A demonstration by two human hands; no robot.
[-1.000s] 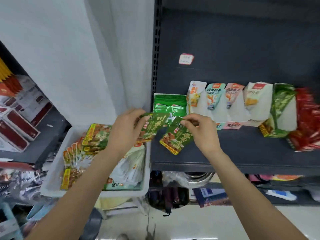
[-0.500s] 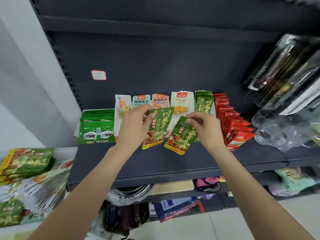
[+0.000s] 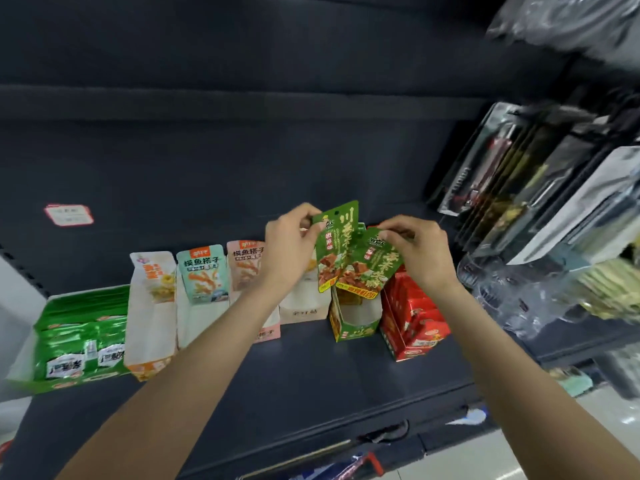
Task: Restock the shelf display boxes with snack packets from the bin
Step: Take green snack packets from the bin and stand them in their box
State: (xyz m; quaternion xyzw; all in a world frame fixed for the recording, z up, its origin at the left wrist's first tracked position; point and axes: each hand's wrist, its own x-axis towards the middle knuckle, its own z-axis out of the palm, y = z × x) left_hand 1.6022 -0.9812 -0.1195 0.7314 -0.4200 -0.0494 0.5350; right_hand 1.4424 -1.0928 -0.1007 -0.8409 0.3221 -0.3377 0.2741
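Head view: I am lifting both hands, my left hand (image 3: 289, 244) pinching one green packet (image 3: 332, 247) and my right hand (image 3: 420, 252) pinching another green packet (image 3: 372, 265), now carried over from the bin to just above the near-empty green display box (image 3: 351, 325), ready for dropping in.

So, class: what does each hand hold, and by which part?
Left hand pinches one green snack packet at its top left corner; right hand pinches another green packet at its top edge.

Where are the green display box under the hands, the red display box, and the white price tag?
green display box (image 3: 349, 332): head view, front wall.
red display box (image 3: 414, 317): head view, packets' tops.
white price tag (image 3: 68, 214): head view, centre.
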